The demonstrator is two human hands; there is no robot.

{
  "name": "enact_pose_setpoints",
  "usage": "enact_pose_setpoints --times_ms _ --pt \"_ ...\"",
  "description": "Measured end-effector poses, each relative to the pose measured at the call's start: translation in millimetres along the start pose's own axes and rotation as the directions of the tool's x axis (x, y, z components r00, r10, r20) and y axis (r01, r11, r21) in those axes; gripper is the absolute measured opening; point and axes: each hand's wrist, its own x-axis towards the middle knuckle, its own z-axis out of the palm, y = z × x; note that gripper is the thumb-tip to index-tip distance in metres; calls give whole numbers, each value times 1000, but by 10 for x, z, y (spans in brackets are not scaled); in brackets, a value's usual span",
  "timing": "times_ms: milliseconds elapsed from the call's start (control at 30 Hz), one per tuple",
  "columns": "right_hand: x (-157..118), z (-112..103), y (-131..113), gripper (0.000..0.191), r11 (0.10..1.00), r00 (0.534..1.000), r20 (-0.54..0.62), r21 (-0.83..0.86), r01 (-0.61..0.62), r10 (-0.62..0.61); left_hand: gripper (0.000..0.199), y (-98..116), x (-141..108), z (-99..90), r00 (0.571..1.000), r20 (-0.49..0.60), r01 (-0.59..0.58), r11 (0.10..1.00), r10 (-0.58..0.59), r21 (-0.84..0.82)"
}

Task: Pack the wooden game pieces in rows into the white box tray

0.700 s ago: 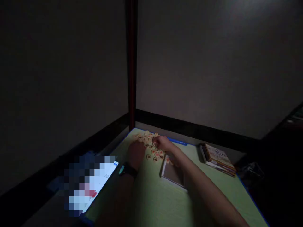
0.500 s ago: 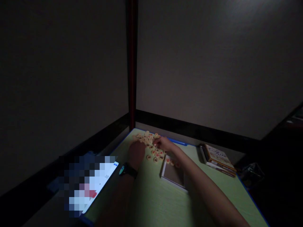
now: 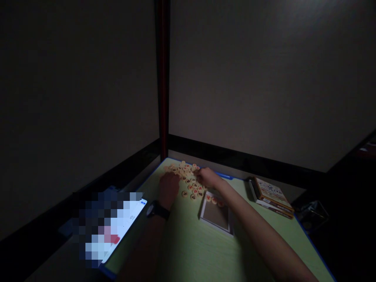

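Observation:
Round wooden Chinese chess pieces (image 3: pixel 193 185) with red and dark characters lie in a loose spread near the far corner of the table. Over the left side of this spread is my left hand (image 3: pixel 169 187), back upward, its fingers mostly hidden. My right hand (image 3: pixel 208 177) is at the spread's right side with fingers curled together; whatever they may hold is hidden. Closer to me sits a shallow open box (image 3: pixel 216 219) with a pale rim. Several red-marked pieces (image 3: pixel 214 201) stand in a row along its far side, partly behind my right forearm.
Stacked boxes or books (image 3: pixel 272 196) lie at the table's right side. A lit phone or tablet screen (image 3: pixel 129 223) leans at the left edge, partly pixelated. Behind the green table (image 3: pixel 188 250) are walls and a blue strip (image 3: pixel 223 176). A dark shiny bag (image 3: pixel 313 215) is beyond the right edge.
My right hand has shifted slightly to the right, away from the middle of the pieces. My left hand stays almost in place. The watch face has gone from lit to pale.

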Motion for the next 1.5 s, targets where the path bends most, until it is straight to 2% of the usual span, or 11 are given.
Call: enact_pose_setpoints --times_ms 133,300,600,667,767,867,967,1100,1200,1333,1500 --pt "-16 -28 -66 29 998 999 49 -57 -19 22 33 127 -71 -102 999 -8 -46 994 47 98" --pt "-16 -64 -181 32 996 994 104 -83 -25 34 34 256 -114 -171 999 49 -30 990 23 138" --pt "2 -20 -155 33 998 992 125 -70 -9 18 32 281 -111 -187 994 110 -4 998 -4 68" --pt "19 6 -133 32 998 994 112 -59 -8 14 30 261 -104 -204 993 114 -4 999 -1 51" --pt "20 30 -89 26 999 996 88 -34 -13 15 30 194 -85 -210 999 50 4 1000 -4 14" --pt "-21 50 -45 22 1000 999 45 -4 -14 14 34 100 -50 -186 996 -43 75 997 -74 6" --pt "-96 95 -23 22 1000 1000 -22 18 -6 6 36 18 -12 -171 984 -82 157 987 -158 -19" --pt "-189 180 -23 21 992 989 -112 64 105 -98 34 -32 13 -186 978 -91 184 981 -189 -55" --pt "-231 207 -29 21 982 980 -116 79 173 -164 34 -42 13 -186 976 -88 195 979 -200 -59" --pt "-270 178 -5 26 978 988 -99 164 131 -116 37 -59 -1 -173 974 -63 212 973 -218 -87" --pt "-422 145 123 29 969 964 -264 229 97 -35 43 -87 -8 -214 982 -50 177 979 -183 -99"
